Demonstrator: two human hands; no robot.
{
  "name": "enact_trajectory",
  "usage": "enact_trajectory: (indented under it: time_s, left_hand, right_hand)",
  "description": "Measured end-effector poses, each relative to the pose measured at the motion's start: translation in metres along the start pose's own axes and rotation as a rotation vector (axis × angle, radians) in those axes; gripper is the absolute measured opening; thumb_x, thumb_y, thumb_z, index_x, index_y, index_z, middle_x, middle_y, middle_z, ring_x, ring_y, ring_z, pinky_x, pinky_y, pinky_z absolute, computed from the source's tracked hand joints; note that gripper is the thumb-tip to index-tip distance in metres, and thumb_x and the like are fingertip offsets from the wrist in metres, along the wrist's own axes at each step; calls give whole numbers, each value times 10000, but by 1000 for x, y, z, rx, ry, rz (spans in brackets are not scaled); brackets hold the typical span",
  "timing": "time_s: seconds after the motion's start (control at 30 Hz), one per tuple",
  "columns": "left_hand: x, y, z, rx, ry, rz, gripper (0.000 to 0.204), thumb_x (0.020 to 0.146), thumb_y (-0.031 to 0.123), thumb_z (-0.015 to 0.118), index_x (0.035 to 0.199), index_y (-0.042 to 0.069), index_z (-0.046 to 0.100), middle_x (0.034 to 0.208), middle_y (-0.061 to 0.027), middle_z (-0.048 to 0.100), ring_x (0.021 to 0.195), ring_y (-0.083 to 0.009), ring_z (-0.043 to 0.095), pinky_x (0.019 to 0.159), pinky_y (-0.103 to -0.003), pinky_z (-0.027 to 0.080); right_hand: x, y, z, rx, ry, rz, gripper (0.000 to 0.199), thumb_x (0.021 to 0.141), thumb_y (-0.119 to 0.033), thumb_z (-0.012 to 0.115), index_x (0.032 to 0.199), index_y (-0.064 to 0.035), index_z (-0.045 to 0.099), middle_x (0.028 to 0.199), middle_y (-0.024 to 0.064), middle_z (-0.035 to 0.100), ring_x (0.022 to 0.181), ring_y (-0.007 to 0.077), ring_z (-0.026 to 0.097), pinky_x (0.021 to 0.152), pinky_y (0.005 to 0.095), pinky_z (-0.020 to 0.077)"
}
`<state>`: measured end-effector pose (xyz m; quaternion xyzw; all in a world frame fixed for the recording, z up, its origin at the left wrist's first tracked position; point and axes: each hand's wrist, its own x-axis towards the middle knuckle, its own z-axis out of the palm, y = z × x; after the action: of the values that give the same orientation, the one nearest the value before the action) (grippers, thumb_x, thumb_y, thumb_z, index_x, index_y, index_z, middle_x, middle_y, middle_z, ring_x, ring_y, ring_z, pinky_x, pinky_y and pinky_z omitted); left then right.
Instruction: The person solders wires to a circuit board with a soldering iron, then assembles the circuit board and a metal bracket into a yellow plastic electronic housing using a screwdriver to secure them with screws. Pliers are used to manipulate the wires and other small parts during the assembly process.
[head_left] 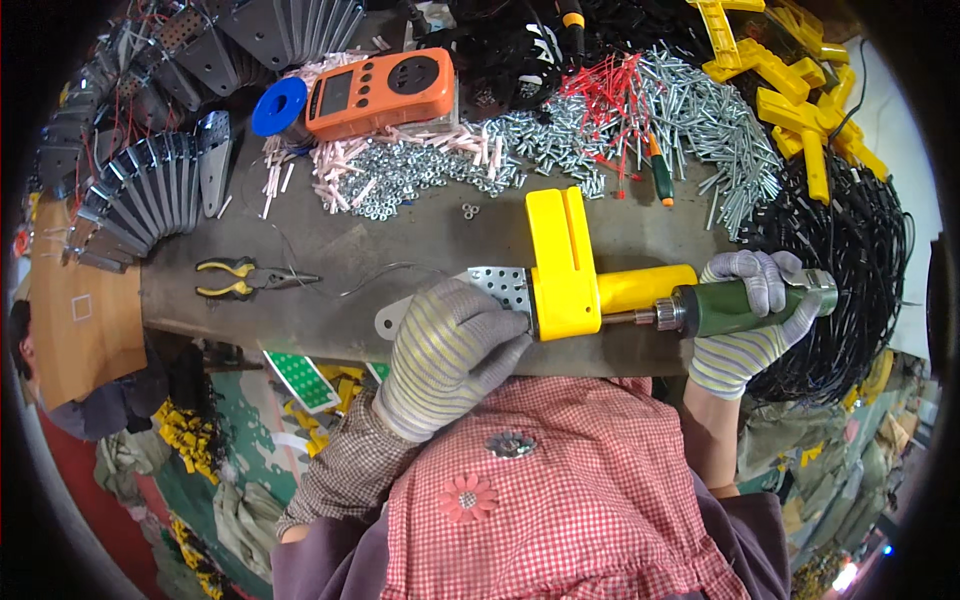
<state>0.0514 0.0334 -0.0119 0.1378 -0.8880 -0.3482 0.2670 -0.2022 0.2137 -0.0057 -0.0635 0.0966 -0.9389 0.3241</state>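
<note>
My right hand (748, 325), in a striped glove, is wrapped round a green power screwdriver (715, 309). Its thin bit points left and meets the right side of a yellow plastic housing (565, 295) that has a bar-shaped handle. A perforated metal plate (500, 284) with a rounded end joins the housing's left side. My gloved left hand (450, 350) is closed over this plate, fingertips pressed close to the housing's edge; what lies under the fingers is hidden. Left of that hand, pliers with yellow-and-black handles (240, 279) lie on the worktable (340, 330).
Behind the work are heaps of nuts (385, 180) and screws (690, 120), an orange multimeter (380, 92), a blue spool (279, 106) and a small screwdriver (660, 170). Metal brackets (150, 190) stand at left. Black cables (830, 270) and yellow housings (800, 110) are piled at right.
</note>
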Motion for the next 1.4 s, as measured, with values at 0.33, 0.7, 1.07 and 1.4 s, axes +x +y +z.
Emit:
enact_trajectory:
  time_s: [0.33, 0.7, 1.07, 1.4]
  left_hand:
    - [-4, 10, 9, 121, 21, 88, 300, 716, 9, 844, 954, 96, 684, 908, -85, 639, 846, -319, 644, 810, -461, 537]
    - [-12, 8, 14, 148, 33, 107, 252, 780, 10, 793, 963, 94, 643, 847, -79, 582, 720, -285, 582, 669, -423, 483]
    - [-28, 1, 15, 147, 17, -11, 252, 743, 25, 811, 966, 86, 711, 916, -112, 633, 854, -348, 637, 807, -479, 533]
    - [-9, 11, -11, 219, -76, 69, 413, 734, 74, 833, 1127, 77, 708, 1041, -133, 644, 976, -374, 636, 872, -492, 523]
  right_hand:
    - [-6, 1, -13, -15, -146, -45, 440, 982, -544, 705, 1129, -131, 662, 697, -99, 381, 614, 80, 391, 857, 340, 436]
    - [177, -51, 50, -2516, 234, -283, 651, 964, -351, 670, 1499, -54, 447, 1107, 265, 735, 1045, 381, 740, 871, 521, 596]
    - [66, -212, 100, -2815, 308, -884, 283, 987, -337, 641, 941, -93, 776, 967, 156, 734, 949, 368, 703, 868, 514, 541]
    - [28, -291, 132, -2377, 385, -950, 318, 1098, -318, 589, 1125, -22, 702, 860, 88, 747, 661, 157, 668, 668, 301, 542]
